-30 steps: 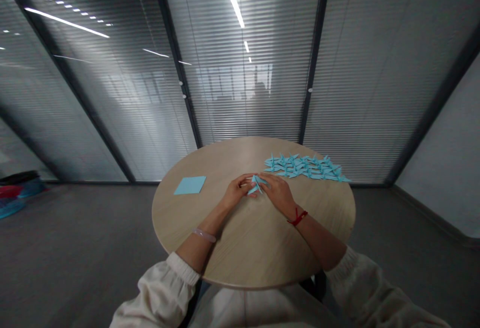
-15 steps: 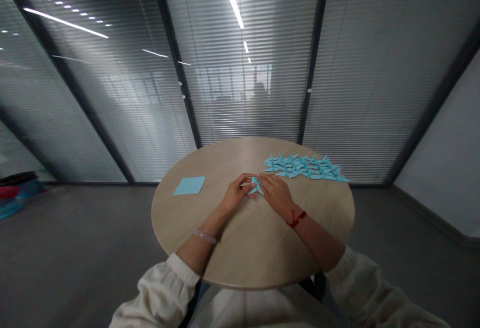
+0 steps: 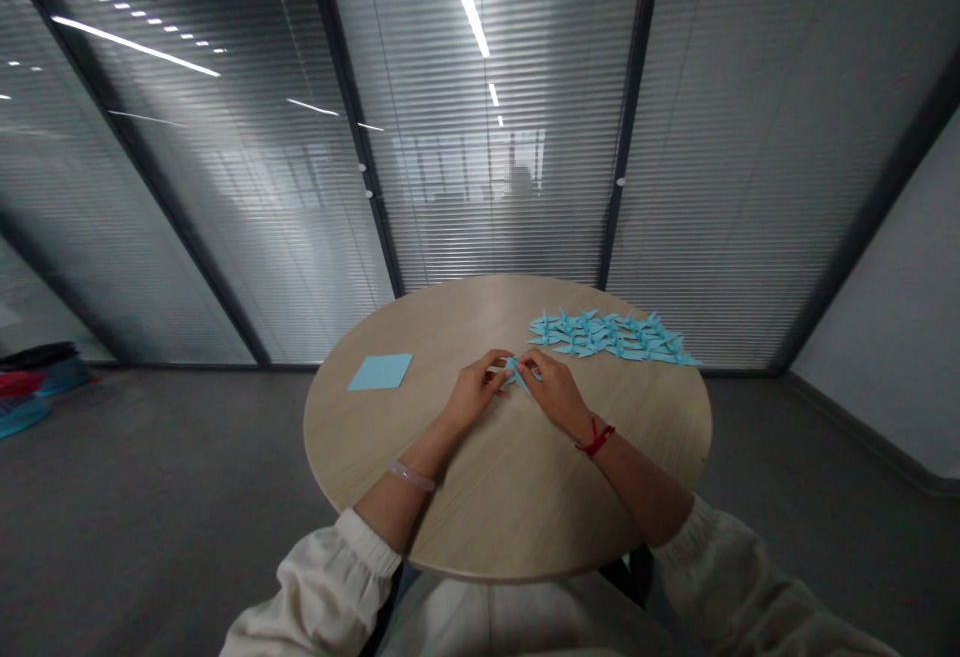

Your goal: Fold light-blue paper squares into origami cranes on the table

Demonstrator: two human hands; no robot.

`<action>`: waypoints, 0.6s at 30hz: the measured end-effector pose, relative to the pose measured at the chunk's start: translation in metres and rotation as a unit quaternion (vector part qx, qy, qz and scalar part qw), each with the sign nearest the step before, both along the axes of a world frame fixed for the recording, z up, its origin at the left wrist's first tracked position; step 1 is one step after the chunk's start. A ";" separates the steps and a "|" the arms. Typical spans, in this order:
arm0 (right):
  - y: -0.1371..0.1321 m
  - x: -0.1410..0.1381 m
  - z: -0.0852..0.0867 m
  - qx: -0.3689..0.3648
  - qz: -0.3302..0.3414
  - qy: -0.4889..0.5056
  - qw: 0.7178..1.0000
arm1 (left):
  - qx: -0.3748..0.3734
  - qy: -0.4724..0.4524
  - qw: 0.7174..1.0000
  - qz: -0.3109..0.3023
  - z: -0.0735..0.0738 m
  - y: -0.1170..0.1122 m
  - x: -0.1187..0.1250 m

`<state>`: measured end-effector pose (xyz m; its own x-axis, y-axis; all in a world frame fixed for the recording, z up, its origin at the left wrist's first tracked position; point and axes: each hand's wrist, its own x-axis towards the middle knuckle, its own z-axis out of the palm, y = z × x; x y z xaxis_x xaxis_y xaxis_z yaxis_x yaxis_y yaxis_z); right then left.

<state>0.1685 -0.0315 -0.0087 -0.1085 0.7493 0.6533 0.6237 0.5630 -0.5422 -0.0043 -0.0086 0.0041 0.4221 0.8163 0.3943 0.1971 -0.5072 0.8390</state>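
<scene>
A partly folded piece of light-blue origami paper (image 3: 516, 373) is held between both hands above the middle of the table. My left hand (image 3: 477, 387) pinches it from the left with bent fingers. From the right, my right hand (image 3: 553, 387) grips it between thumb and fingertips. The fingers cover much of the paper, so its exact folds are hard to make out. Just beyond my right hand lie several folded blue paper cranes (image 3: 611, 335), packed close in rows. Left of my left hand rests a flat blue square of paper (image 3: 380, 372).
The round wooden table (image 3: 495, 497) stands right before me, its near edge at my lap. Behind it rises a glass partition with blinds (image 3: 495, 227). On the floor at the far left are dark, red and blue items (image 3: 37, 377).
My right hand's fingers have gone from lying flat over the folded paper to a pinch at its right side. The left hand has shifted only slightly.
</scene>
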 end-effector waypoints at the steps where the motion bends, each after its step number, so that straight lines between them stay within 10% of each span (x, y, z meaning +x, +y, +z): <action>1: 0.000 -0.001 0.000 -0.012 0.012 0.015 1.000 | 0.006 0.008 1.000 0.005 -0.001 0.001 -0.001; 18: 0.004 -0.002 -0.002 -0.013 0.041 0.050 0.998 | 0.103 0.066 0.991 0.060 -0.001 0.005 -0.002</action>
